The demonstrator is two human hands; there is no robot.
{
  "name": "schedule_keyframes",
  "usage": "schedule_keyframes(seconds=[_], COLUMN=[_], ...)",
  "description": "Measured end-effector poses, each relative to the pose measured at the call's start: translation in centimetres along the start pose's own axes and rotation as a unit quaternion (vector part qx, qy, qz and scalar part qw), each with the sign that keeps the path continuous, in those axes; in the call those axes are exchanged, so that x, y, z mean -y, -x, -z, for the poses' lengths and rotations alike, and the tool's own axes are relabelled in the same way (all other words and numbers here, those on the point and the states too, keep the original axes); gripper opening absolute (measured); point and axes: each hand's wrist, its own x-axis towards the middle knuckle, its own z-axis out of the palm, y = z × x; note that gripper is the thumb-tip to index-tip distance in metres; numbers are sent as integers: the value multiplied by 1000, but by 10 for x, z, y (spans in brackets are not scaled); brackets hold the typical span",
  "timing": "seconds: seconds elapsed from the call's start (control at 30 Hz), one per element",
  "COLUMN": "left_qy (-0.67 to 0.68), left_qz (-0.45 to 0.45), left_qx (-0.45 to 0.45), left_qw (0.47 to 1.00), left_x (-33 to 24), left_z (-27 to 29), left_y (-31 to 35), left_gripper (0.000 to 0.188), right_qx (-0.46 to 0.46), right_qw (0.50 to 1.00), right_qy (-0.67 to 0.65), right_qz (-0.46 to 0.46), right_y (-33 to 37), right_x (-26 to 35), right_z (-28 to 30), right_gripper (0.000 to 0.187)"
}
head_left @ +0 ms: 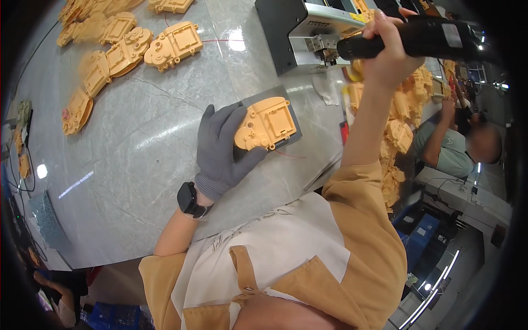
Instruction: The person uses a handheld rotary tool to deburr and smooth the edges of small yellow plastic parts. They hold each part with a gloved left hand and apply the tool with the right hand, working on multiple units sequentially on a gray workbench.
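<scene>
An orange plastic housing (269, 124) with a square recess rests on a dark flat pad (297, 132) on the table. My left hand (223, 146), in a grey glove, grips the housing's rounded left end between thumb and fingers. From under the housing a thin red wire trails to the right. Up at the right, my bare right hand (389, 58) is wrapped around a black electric screwdriver (423, 38). The tool is held nearly level, its tip pointing left, close to the metal front of a screw feeder (300, 33). Whether the tip touches the feeder I cannot tell.
Several similar orange housings (176, 45) lie in a row across the far left of the grey table (148, 148). More orange parts (400, 135) are heaped right of my right forearm. A white cloth (325, 89) lies below the feeder. Another person (448, 143) sits further right.
</scene>
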Motion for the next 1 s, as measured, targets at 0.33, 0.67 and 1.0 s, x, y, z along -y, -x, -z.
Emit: schedule_keyframes(seconds=[0.33, 0.67, 1.0], left_qy=[-1, 11, 28], left_qz=[6, 24, 36], left_qx=[19, 17, -11], left_qw=[1000, 1000, 999], left_x=[0, 2, 6], left_z=[4, 9, 4], left_y=[1, -1, 2], left_gripper=[65, 68, 72], right_qx=[49, 185, 222], right_qw=[991, 971, 964], right_qy=[-30, -97, -31], right_qz=[-124, -114, -142], right_y=[45, 93, 95], right_x=[27, 65, 54], right_z=[7, -52, -71], right_gripper=[39, 42, 41])
